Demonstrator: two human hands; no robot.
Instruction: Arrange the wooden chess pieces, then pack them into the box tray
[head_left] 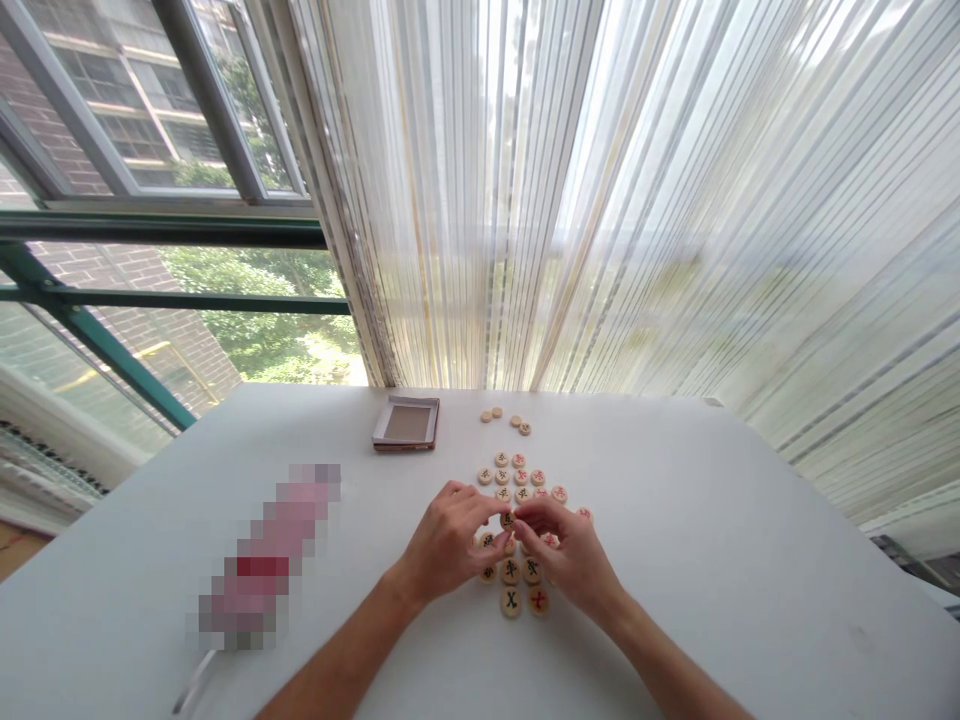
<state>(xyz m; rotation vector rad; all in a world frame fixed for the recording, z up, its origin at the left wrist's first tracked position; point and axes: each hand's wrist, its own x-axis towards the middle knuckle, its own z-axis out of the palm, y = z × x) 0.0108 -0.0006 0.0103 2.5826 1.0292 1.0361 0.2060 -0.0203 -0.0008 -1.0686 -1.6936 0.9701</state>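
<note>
Between the fingertips of both my hands is a round wooden Chinese chess piece (508,521) with a dark character on its face. My left hand (452,537) pinches it from the left with thumb and index finger. From the right, the curled fingers of my right hand (568,550) close on the same piece. Below and around them, several more pieces lie on the table, including a black-marked piece (511,601) and a red-marked piece (538,601) side by side at the near end. My hands partly cover the middle of this arrangement.
A shallow open box (406,422) sits at the back of the white table (675,600). Several loose discs (496,412) lie near the far edge. At left is a pixelated pink object (270,560) with a thin strip at its lower end. A striped curtain (465,200) hangs behind.
</note>
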